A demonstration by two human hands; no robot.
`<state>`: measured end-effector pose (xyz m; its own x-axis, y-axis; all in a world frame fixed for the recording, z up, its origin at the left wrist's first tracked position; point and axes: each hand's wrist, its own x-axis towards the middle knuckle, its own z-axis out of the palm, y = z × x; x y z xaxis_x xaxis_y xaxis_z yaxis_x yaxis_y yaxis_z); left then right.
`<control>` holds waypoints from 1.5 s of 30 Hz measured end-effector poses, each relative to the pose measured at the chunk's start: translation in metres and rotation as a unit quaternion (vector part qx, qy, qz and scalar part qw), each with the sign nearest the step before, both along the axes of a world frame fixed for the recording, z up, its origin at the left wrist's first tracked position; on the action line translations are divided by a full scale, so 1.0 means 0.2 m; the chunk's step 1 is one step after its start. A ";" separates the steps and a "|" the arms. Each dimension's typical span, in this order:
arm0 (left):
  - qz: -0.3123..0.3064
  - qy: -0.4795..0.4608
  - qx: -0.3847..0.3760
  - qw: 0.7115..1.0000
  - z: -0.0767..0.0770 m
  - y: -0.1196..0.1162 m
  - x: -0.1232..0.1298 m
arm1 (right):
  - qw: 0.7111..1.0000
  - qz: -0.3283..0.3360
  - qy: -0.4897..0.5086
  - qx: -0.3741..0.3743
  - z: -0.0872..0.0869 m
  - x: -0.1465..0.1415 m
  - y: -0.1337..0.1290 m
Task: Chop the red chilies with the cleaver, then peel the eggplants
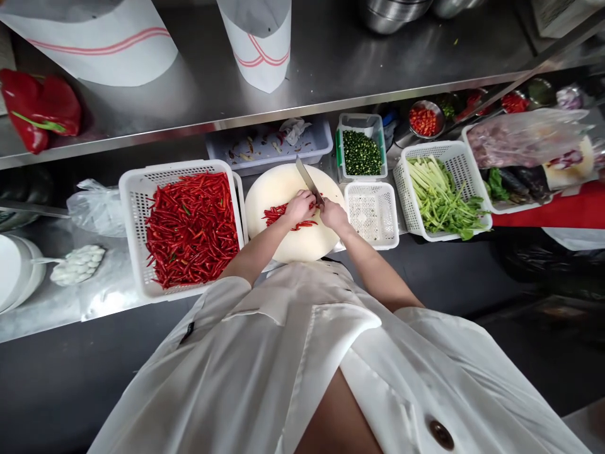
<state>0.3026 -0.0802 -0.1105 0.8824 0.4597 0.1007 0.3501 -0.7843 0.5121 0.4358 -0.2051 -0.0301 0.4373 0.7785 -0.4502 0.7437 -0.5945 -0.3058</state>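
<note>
Left hand (300, 207): its fingers are bending over red chilies (273, 215) and holding them down on the board.
Right hand (333, 216): its fingers are gripping the handle of the knife.
Knife (308, 178): the blade is pointing away from the person and slanting leftward, just beside the left hand's fingers.
Red chilies: they are lying in a loose bunch on the board, spreading out to the left of and below the left hand.
Board (307, 244): pale and round, it is sitting between two white baskets.
Chili basket (134, 208): it is standing left of the board, holding a heap of whole chilies (191, 233).
Small white basket (391, 217): it is standing just right of the board, with a few specks showing inside.
Blue-grey tray (224, 165): behind the board, it is holding scraps and a crumpled white tissue (293, 130).
Clear tub (362, 120): it is holding chopped green pieces (362, 153).
Leafy stalks (432, 192): they are filling a basket farther right.
Sleeve tag (188, 332): small and dark, it is showing on the left sleeve, its marking too small to read.
Striped white cylinders (261, 66): they are standing on the steel shelf (331, 69), paired red lines crossing them.
Red peppers (40, 107): they are resting at the shelf's left end.
</note>
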 end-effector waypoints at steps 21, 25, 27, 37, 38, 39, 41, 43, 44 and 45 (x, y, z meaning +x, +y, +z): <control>0.034 -0.004 -0.006 0.999 -0.04 -0.02 0.07 | 1.000 0.002 0.017 -0.005 -0.03 0.04 -0.02; 0.022 0.001 -0.015 1.000 -0.03 -0.03 0.06 | 1.000 0.005 0.025 0.013 -0.02 0.06 0.09; 0.012 -0.002 -0.018 1.000 0.00 -0.02 0.03 | 0.999 0.015 0.026 0.015 0.01 0.08 0.11; 0.008 -0.023 -0.001 1.000 0.01 0.01 -0.04 | 0.999 0.026 0.027 -0.008 0.03 0.01 0.06; 0.010 -0.020 -0.001 1.000 0.01 0.02 -0.04 | 0.999 0.028 0.028 -0.006 0.03 0.01 0.08; 0.007 -0.016 -0.003 1.000 0.02 0.03 -0.04 | 0.999 0.033 0.032 -0.006 0.03 0.01 0.09; -0.004 -0.008 -0.010 1.000 0.02 0.04 -0.04 | 0.998 0.044 0.043 -0.009 0.04 0.02 0.11; -0.006 -0.008 -0.014 1.000 0.01 0.03 -0.03 | 0.998 0.045 0.046 -0.009 0.03 0.04 0.11; -0.004 -0.008 -0.013 1.000 0.00 0.02 -0.02 | 0.998 0.041 0.043 -0.009 0.03 0.04 0.11; -0.003 -0.007 -0.012 1.000 0.00 0.02 -0.02 | 0.999 0.037 0.037 -0.008 0.02 0.05 0.11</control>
